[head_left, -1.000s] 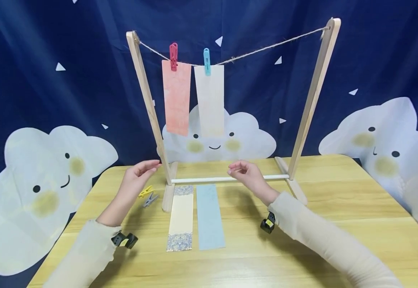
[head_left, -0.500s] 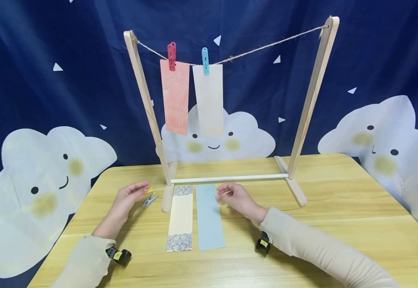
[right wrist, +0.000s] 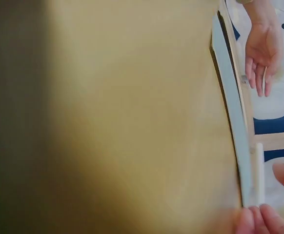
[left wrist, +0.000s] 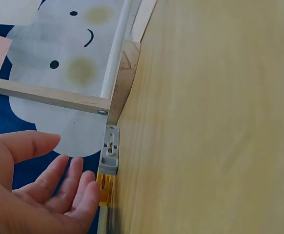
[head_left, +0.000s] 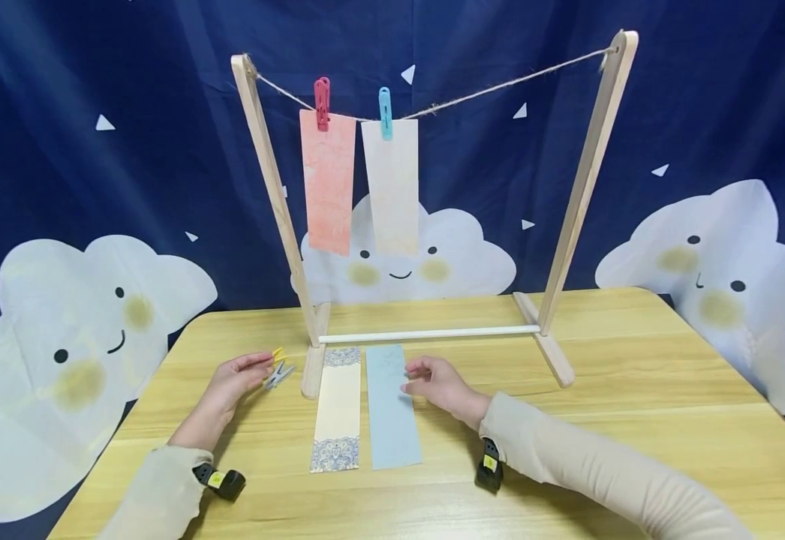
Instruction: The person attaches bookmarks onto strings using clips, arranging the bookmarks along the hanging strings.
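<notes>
My left hand (head_left: 232,384) is low over the table beside a grey clothespin (head_left: 278,376) and a yellow clothespin (head_left: 278,355). Its thumb and fingers are apart, and the left wrist view shows nothing held; the fingertips (left wrist: 89,179) are right at the yellow clip. At the long right edge of a light blue paper strip (head_left: 394,420) is my right hand (head_left: 445,386), thumb spread from the fingers. In the right wrist view its fingertips (right wrist: 259,219) overlap the near end of that strip. A cream paper strip (head_left: 337,401) with blue patterned ends lies alongside.
Behind the strips stands a wooden frame (head_left: 271,187) with a twine line (head_left: 500,86) and a white bottom bar (head_left: 433,334). From the twine hang a coral strip (head_left: 328,187) under a red clothespin (head_left: 322,105) and a whitish strip (head_left: 392,187) under a blue clothespin (head_left: 385,112).
Both hands have come down toward the table. The left has moved from beside the frame's post to the loose clothespins; the right has moved down and left to the blue strip's edge.
</notes>
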Action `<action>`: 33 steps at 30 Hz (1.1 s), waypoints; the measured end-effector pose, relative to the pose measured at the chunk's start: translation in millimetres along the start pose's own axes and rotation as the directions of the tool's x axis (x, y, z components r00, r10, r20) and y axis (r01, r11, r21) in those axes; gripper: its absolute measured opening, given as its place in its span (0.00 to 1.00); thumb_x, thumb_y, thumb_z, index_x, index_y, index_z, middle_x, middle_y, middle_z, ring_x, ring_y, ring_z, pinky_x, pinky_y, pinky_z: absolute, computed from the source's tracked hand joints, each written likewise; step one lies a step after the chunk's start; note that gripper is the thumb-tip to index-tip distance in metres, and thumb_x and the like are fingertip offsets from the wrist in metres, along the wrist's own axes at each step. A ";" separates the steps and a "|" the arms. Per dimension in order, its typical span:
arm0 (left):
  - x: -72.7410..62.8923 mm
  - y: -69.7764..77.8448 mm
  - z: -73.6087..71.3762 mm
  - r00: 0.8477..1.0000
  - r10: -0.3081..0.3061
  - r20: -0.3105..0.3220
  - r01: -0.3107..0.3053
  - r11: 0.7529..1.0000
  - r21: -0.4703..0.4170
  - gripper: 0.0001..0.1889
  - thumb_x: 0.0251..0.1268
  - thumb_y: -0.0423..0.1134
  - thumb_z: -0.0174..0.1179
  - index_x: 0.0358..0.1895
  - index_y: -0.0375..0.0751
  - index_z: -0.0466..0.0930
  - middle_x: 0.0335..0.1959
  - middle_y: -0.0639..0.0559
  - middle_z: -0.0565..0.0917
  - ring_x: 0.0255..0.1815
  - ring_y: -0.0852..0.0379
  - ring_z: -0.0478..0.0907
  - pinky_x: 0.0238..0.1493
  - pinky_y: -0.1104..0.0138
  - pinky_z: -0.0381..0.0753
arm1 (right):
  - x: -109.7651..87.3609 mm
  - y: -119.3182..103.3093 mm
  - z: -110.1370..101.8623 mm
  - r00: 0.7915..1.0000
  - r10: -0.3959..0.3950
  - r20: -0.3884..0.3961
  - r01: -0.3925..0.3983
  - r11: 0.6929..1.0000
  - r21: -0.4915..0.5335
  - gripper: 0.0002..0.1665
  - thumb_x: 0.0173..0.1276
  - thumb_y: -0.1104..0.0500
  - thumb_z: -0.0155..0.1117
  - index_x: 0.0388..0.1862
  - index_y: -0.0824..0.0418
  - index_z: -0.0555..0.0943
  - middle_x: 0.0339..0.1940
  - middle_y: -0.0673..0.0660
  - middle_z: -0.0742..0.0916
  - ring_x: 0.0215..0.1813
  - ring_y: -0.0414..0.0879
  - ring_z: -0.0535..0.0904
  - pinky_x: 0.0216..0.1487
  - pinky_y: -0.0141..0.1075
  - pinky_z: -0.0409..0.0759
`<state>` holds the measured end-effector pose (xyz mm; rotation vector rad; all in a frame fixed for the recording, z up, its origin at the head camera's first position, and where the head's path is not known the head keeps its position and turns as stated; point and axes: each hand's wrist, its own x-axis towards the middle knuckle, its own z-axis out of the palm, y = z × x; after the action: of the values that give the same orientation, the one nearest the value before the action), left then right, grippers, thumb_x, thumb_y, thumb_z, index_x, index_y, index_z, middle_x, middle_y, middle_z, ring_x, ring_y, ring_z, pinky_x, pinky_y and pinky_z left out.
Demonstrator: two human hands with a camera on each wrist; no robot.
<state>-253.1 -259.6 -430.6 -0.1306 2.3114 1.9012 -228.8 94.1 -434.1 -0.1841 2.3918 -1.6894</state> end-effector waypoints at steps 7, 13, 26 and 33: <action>4.0 -7.6 2.5 0.999 -0.027 -0.018 0.028 0.997 0.074 0.27 0.60 0.28 0.58 0.63 0.23 0.65 0.56 0.41 0.79 0.42 0.72 0.74 0.41 0.77 0.74 | -1.0 8.8 1.9 1.000 -0.005 -0.009 0.005 1.000 -0.009 0.25 0.55 0.66 0.70 0.51 0.71 0.74 0.42 0.61 0.78 0.38 0.45 0.71 0.34 0.32 0.72; 8.8 -10.9 4.8 0.999 -0.035 -0.011 0.036 0.988 0.148 0.28 0.60 0.31 0.60 0.63 0.25 0.65 0.60 0.39 0.75 0.41 0.72 0.73 0.41 0.74 0.73 | -1.3 9.2 7.4 0.999 -0.040 0.001 0.040 0.980 -0.197 0.34 0.54 0.60 0.73 0.57 0.73 0.72 0.41 0.59 0.72 0.39 0.48 0.66 0.38 0.36 0.68; 10.3 -8.6 9.2 0.999 -0.034 -0.010 0.035 0.976 0.216 0.27 0.61 0.33 0.59 0.63 0.25 0.66 0.61 0.36 0.73 0.40 0.71 0.72 0.40 0.69 0.70 | -1.4 5.9 21.1 0.997 -0.068 -0.031 0.049 0.910 -0.413 0.53 0.45 0.51 0.80 0.65 0.73 0.65 0.61 0.68 0.67 0.62 0.60 0.61 0.61 0.51 0.67; 10.2 -7.0 12.0 1.000 -0.020 -0.010 0.022 0.973 0.228 0.27 0.60 0.30 0.58 0.63 0.24 0.65 0.61 0.31 0.71 0.54 0.50 0.73 0.43 0.70 0.70 | 0.4 0.9 22.5 0.998 -0.063 -0.011 0.051 0.888 -0.457 0.51 0.45 0.54 0.80 0.65 0.71 0.66 0.63 0.69 0.67 0.63 0.62 0.60 0.61 0.52 0.66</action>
<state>-261.3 -248.9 -441.3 -0.1353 2.5019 1.6121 -223.8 73.8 -442.2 -0.3069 2.7923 -1.1196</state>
